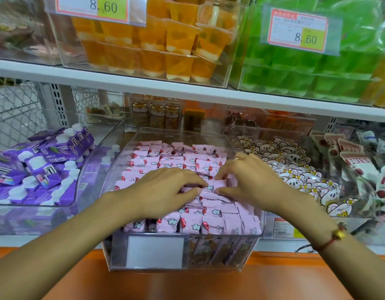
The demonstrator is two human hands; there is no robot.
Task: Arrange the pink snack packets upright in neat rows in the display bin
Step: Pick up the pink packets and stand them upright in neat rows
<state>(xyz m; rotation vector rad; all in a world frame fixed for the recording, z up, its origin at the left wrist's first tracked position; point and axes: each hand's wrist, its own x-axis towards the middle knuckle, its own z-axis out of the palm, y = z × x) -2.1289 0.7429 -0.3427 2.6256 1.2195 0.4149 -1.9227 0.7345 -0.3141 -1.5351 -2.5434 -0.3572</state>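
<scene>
A clear acrylic display bin (248, 252) stands at the shelf's front and holds several rows of pink snack packets (178, 159) with white flowers and red marks. Most stand upright; the front row (211, 224) faces me. Both hands are inside the bin at its middle. My left hand (163, 191) lies palm down with its fingertips curled onto the packets below it. My right hand (250, 182) pinches a pink packet (219, 185) between thumb and fingers, right beside the left fingertips. The packets under both hands are hidden.
A bin of purple drink cartons (42, 167) stands to the left, and a bin of white cartoon-print packets (295, 169) to the right. The white shelf above (144, 83) carries bins of orange (154, 40) and green (306, 68) jelly cups. An orange ledge (187, 284) runs in front.
</scene>
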